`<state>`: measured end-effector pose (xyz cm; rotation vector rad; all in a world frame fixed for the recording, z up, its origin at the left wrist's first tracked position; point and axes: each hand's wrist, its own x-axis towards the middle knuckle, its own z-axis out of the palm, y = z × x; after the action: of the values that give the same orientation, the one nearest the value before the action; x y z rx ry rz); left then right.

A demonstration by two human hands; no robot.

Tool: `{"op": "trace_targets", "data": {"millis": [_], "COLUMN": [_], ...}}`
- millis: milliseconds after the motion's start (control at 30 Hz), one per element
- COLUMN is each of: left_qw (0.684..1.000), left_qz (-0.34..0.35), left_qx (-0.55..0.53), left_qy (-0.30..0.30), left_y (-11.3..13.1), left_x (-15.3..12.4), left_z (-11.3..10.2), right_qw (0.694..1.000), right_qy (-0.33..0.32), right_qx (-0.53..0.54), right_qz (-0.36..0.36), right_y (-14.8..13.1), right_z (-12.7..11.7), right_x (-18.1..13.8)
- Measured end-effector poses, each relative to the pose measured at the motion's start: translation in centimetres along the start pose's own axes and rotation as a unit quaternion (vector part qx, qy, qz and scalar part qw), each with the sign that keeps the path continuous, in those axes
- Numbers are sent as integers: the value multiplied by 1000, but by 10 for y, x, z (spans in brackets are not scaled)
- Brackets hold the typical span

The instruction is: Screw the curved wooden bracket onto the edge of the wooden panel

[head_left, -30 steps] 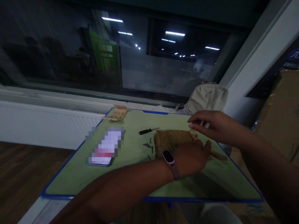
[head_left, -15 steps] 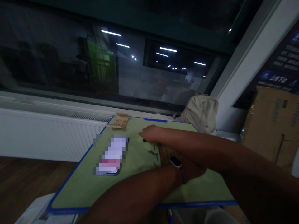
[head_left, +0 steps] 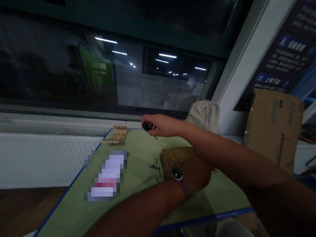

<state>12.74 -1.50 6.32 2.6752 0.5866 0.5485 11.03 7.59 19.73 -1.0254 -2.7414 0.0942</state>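
Note:
My right hand (head_left: 155,125) is raised above the far part of the green-topped table (head_left: 138,191). Its fingers are wrapped round the black handle of a screwdriver (head_left: 146,127), whose thin shaft slants down to the right. My left hand (head_left: 197,174), below a watch (head_left: 177,174) on the wrist, lies over the right part of a brown wooden board (head_left: 177,154). Its fingers are turned away and in shadow, so their grip on the board is unclear. Several dark screws (head_left: 155,167) lie loose just left of the board.
A phone (head_left: 108,174) with a blurred-out screen lies on the table's left. Behind it, a light wooden piece with holes (head_left: 118,134) sits near the far corner. A beige backpack (head_left: 204,115) stands past the far edge, a cardboard box (head_left: 274,128) at right, a radiator (head_left: 49,161) at left.
My right hand has lifted up and away from the table beside the screws, with the screwdriver now showing in it. My left hand stays at the board, more of which shows. The view has shifted right.

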Motion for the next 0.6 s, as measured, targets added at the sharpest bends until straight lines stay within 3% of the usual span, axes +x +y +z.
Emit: {"op": "trace_targets", "data": {"millis": [67, 133, 300, 400, 600], "left_qw": [1000, 1000, 998, 997, 996], "left_qz": [-15, -19, -30, -33, -24], "left_qx": [11, 20, 50, 65, 83], "left_qy": [-8, -14, -4, 0, 19], "left_y": [-1, -2, 2, 6, 6], "left_x": [-1, -3, -4, 2, 3], "left_z": [-1, -3, -6, -6, -9], "right_qw": [990, 960, 849, 796, 744], "right_qy": [95, 199, 408, 464, 511], "right_qx": [105, 196, 321, 358, 400], "right_qz": [4, 14, 96, 151, 161], "right_y": [7, 17, 57, 85, 116], "right_z": [-24, -38, -36, -16, 34], "right_x": [-36, -77, -168, -197, -211]}}
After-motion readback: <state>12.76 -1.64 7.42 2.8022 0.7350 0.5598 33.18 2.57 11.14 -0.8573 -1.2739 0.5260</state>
